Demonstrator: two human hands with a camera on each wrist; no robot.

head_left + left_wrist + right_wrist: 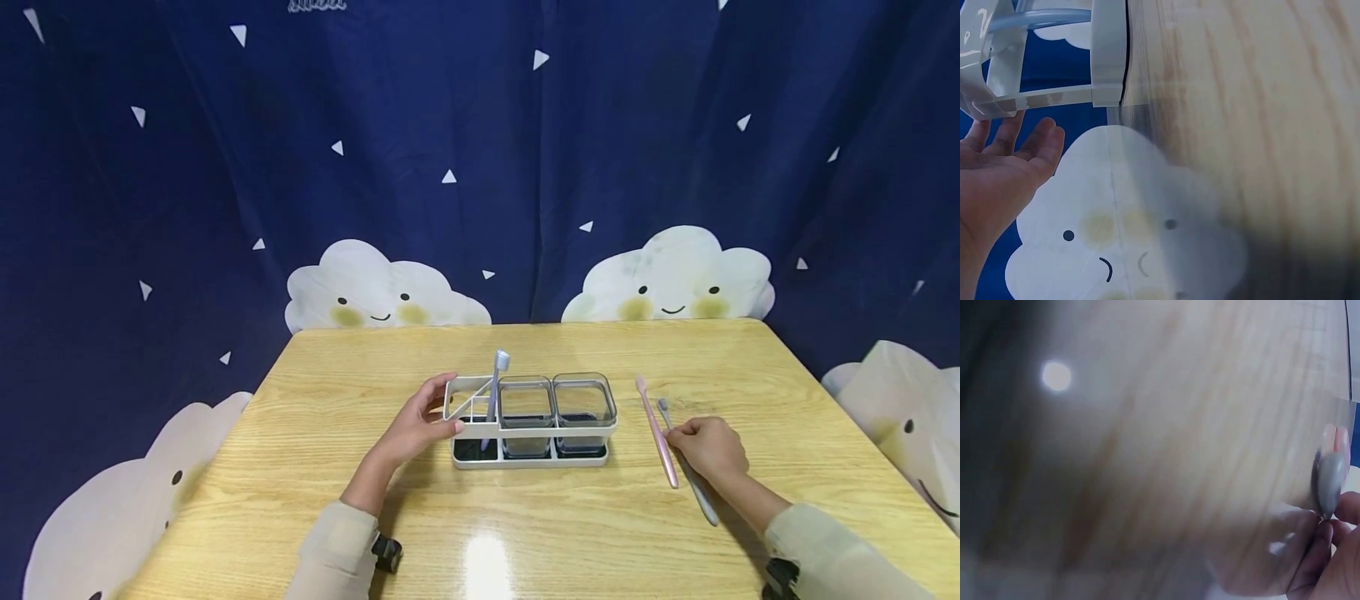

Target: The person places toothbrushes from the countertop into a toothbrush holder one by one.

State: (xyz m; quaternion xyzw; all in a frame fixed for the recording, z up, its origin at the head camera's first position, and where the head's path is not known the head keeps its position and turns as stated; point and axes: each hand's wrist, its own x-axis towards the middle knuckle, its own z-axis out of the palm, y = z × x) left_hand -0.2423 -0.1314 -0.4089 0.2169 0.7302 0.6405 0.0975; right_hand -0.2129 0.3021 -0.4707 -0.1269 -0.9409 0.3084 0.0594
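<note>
Starting at the left, our left hand [417,426] rests against the end of the white rack [529,454], thumb near the front edge and fingers reaching round its triangular end compartment. In the left wrist view those fingers [1035,147] lie straight and loose just under the rack's frame [1102,53], so the hand steadies rather than clamps. A blue brush [495,393] stands tilted in that end compartment, head up. Next along sit two clear cups [557,407], side by side in the rack.

To the right, well apart from the rack, a pink brush [657,433] lies flat on the table [525,533]. Just beside it lies a grey brush [688,471], and our right hand [708,450] covers its middle with fingers curled down onto the handle. In the right wrist view the fingertips [1319,550] pinch just below the grey head [1330,478], though the picture is blurred.

We judge the grey brush light, stiff and a little slick on this glossy wood. Its thin handle lies flush, so we would pinch it at the sides near the middle, away from the bristles.
</note>
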